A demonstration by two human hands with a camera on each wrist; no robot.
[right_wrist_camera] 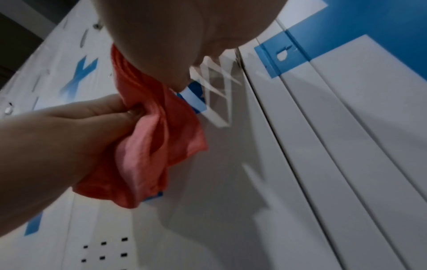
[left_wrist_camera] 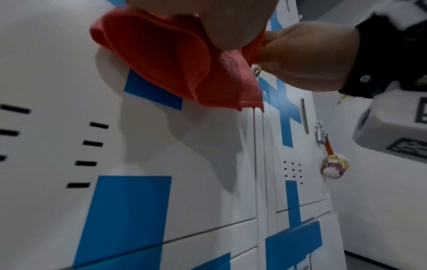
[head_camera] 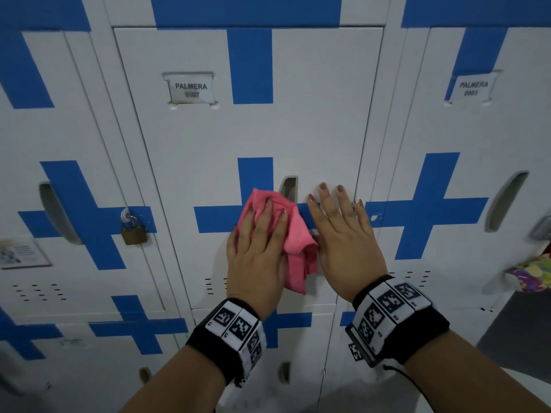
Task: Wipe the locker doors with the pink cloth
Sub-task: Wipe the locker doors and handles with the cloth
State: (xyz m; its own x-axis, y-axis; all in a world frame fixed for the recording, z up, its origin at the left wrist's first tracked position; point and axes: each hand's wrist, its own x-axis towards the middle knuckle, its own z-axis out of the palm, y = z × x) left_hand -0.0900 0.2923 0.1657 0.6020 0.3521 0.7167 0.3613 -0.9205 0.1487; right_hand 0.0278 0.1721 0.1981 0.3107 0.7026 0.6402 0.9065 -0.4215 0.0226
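The pink cloth [head_camera: 298, 242] lies bunched against the middle white-and-blue locker door [head_camera: 313, 129], just below its handle recess [head_camera: 288, 189]. My left hand [head_camera: 261, 231] lies over the cloth with fingers stretched across it. In the right wrist view its thumb pinches a fold of the cloth [right_wrist_camera: 148, 146] against the palm. Part of the cloth [left_wrist_camera: 173, 60] hangs loose below the hand. My right hand [head_camera: 338, 222] rests flat on the same door right of the cloth, fingers spread and holding nothing.
The door carries a name label [head_camera: 190, 89]. A brass padlock [head_camera: 134, 228] hangs on the left locker. On the right locker a silver lock [left_wrist_camera: 321, 136] holds a colourful ball charm [head_camera: 533, 275]. More locker doors sit below.
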